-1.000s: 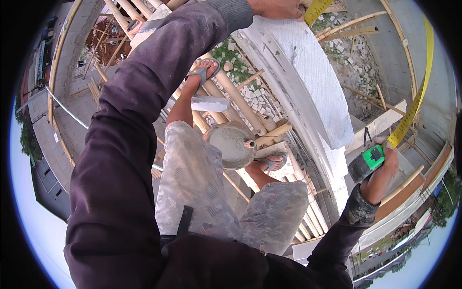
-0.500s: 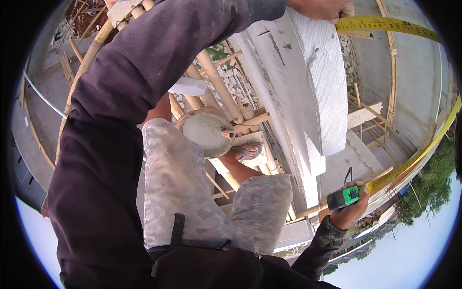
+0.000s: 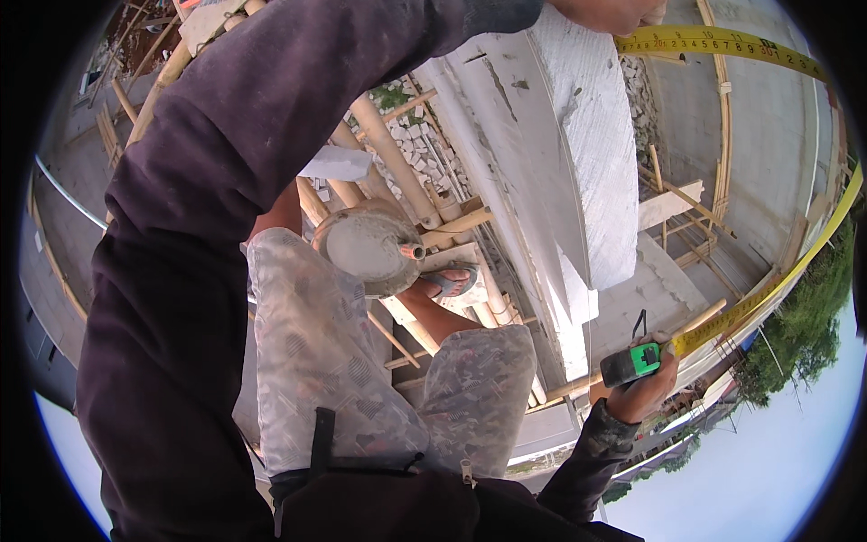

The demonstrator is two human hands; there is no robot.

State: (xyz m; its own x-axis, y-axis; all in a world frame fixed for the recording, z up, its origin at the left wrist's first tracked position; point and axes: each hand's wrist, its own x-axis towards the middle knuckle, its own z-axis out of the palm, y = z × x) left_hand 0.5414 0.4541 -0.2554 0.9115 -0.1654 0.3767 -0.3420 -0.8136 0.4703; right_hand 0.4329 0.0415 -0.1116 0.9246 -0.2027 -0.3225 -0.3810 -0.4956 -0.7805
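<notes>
My left hand (image 3: 610, 13), partly cut off at the top edge, is closed at the yellow tape blade (image 3: 722, 42), over the far end of a pale block (image 3: 601, 154). My right hand (image 3: 646, 390) grips the green and black tape measure case (image 3: 632, 363) at the lower right, near the wall's near end. From the case the blade runs out to the right and bends upward along the view's rim. The block sits along a grey wall top (image 3: 506, 117); its far side drops away out of sight.
A round mortar pan (image 3: 361, 248) with a wooden-handled tool (image 3: 412, 251) stands by my legs. Bamboo poles (image 3: 388, 149) form the scaffold under my sandalled foot (image 3: 452, 282). A white block piece (image 3: 336, 164) lies near the pan. Rubble (image 3: 424, 149) shows far below.
The whole view has shifted a little, so most things sit slightly further left. Both hands keep their hold on the tape measure, and the blade stays extended.
</notes>
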